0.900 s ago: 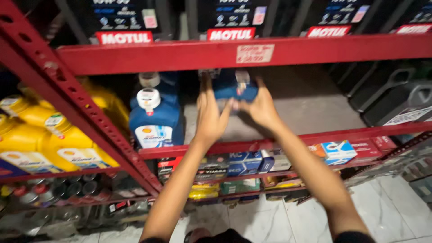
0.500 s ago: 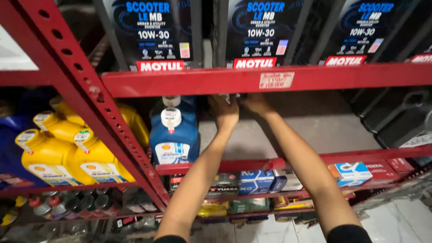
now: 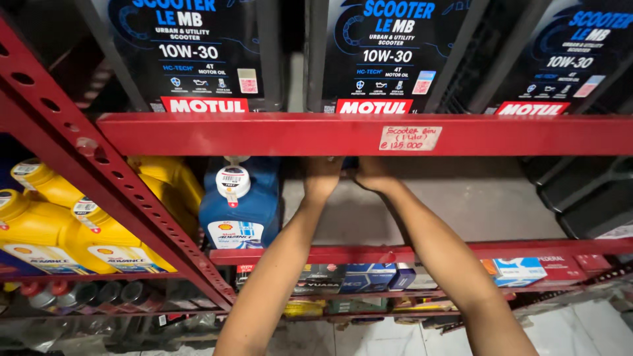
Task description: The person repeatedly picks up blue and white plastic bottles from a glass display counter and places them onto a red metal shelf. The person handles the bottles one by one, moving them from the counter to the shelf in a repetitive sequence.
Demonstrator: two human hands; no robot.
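Red steel shelf beam (image 3: 297, 134) hides both hands' fingers, grip unclear; blue oil jug (image 3: 241, 204) left, tiled floor (image 3: 580, 329).

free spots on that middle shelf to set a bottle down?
Bare grey shelf board runs from the right hand across to the black jugs. Crowded left: blue bottle sits beside the left hand, yellow bottles past the red upright.
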